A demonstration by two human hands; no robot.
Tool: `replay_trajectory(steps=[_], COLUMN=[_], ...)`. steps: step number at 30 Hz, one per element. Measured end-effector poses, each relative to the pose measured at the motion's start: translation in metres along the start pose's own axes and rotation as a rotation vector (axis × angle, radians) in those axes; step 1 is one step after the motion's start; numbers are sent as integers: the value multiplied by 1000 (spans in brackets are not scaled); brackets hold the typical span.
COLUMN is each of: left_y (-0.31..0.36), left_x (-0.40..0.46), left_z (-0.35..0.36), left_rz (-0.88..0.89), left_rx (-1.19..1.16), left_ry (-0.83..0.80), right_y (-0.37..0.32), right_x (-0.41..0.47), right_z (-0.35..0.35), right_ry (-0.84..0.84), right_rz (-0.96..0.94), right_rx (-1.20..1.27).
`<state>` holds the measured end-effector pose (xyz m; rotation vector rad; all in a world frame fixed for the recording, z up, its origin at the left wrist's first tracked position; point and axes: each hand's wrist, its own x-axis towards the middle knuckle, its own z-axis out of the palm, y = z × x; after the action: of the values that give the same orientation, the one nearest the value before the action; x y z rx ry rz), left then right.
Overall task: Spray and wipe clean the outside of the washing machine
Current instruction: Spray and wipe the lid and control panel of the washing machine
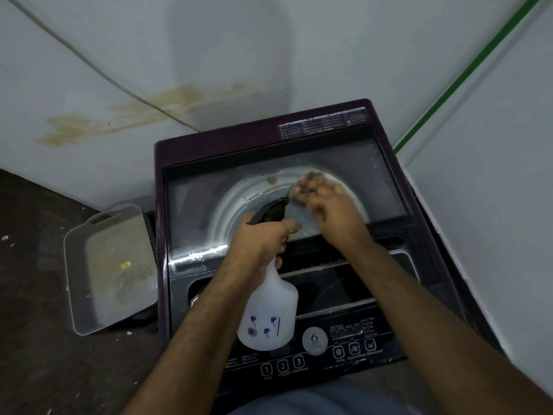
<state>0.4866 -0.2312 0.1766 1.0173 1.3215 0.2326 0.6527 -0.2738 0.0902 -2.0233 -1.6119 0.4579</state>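
Both hands worked: my left hand (263, 244) gripped the spray bottle (269, 313), nozzle toward one o'clock, where my right hand (332, 211) pressed a cloth (311, 181) on the lid (209, 205).

1. A shallow, translucent grey plastic tray (89, 250) with a cut-out handle slot near its far edge lies on the floor and leans tilted against the appliance's side.
2. A small yellow speck (125, 265) and a patch of brownish grime lie inside that tray.
3. A dark, rough floor (33, 310) carries a few small white crumbs.
4. A pale white wall (209, 46) bears a smeared yellowish-brown stain (143, 112).
5. A thin off-white cable (98, 70) slants down across the wall.
6. A straight green line (466, 71) runs diagonally along the right-hand wall.
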Motion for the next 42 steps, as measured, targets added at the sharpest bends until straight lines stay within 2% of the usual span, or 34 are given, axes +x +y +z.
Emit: replay_trajectory(steps=[2,4,7,9,10,13,15,17,19,22,24,27,30,31,34,36,38,42], left_y=[3,8,12,14,15,16,16,16,17,15,14,14,17,17,18,15,13,15], left_x=[2,4,6,7,8,12,14,14,13,10,10,11,12,13,17,20,21,24], left_z=[4,4,2,3,5,6,2,-10,-15,-27,-33,-40,-53,-57,-69,-73,-75,-80], left_rz=[0,7,44,72,82,80,56,36,44,58,53,50,51,55,66,62,56,50], left_rx=[2,-22,-55,-62,-70,-129,-140,-131,-100,-78,-78,-90,-98,-94,-99,-96,-107,-147], left_ry=[-13,-4,25,46,61,104,104,97,56,12,3,1,3,-1,5,7,-6,-39], right_y=[5,23,41,22,9,-11,0,10,15,-6,-22,-32,-23,-21,-19,-33,-48,-49], right_x=[-21,-33,-9,19,28,25,11,13,28,61,76,62,32,28,56,83,89,44], right_z=[-1,-10,-13,-9,-5,7,8,6,2,15,33,59,44,35,30,40,54,57], right_ry=[-79,-26,139,155,112,-91,-69,27,124,157,76,-127,-83,-34,122,144,65,-139], right_rz=[-154,-157,96,210,180,-71,-167,-103,73,176,97,-190,-231,-197,79,158,93,-214], right_rx=[-31,-28,-12,-47,-55,-26,0,7,24,51,74,-67,57,64,23,22,21,28])
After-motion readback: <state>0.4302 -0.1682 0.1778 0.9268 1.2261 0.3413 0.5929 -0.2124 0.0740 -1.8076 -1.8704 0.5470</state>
